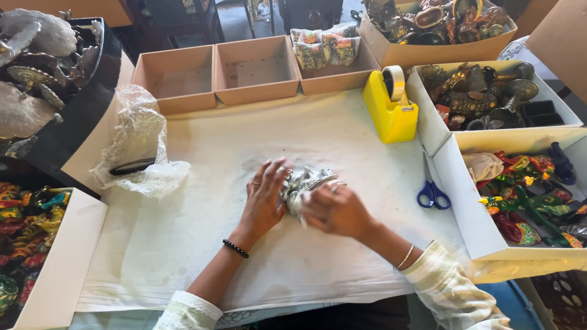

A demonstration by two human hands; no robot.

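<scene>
A worktable draped in a stained white cloth (293, 256) is filling the view, with open boxes crowding its edges. Near the middle of that cloth, both hands are closing together around a small silver-coloured metal ornament (304, 183) in clear plastic wrap. The left hand (264, 198) is pressing flat against the ornament's left side, fingers spread, while the right hand (335, 209) is cupping it from the right and below; the two are clamping on the same bundle, so the ornament is lying on the cloth between the palms. It is looking shiny, bumpy and irregular, with its exact shape hidden by the wrap and the fingers.

By the look of it, the wrapping step is underway, with the film being folded tight around the piece; the next move is probably calling for a firm hold with one hand while the loose film gets sealed down.

Right of the ornament, blue-handled scissors (432, 193) are lying at the cloth's edge. Left of it, a crumpled sheet of clear wrap (139, 146) is sitting loose. Beyond the ornament to the right, a yellow tape dispenser (391, 105) is standing, and farther beyond, a row of shallow brown cardboard trays (214, 72) is lining the far side.
</scene>
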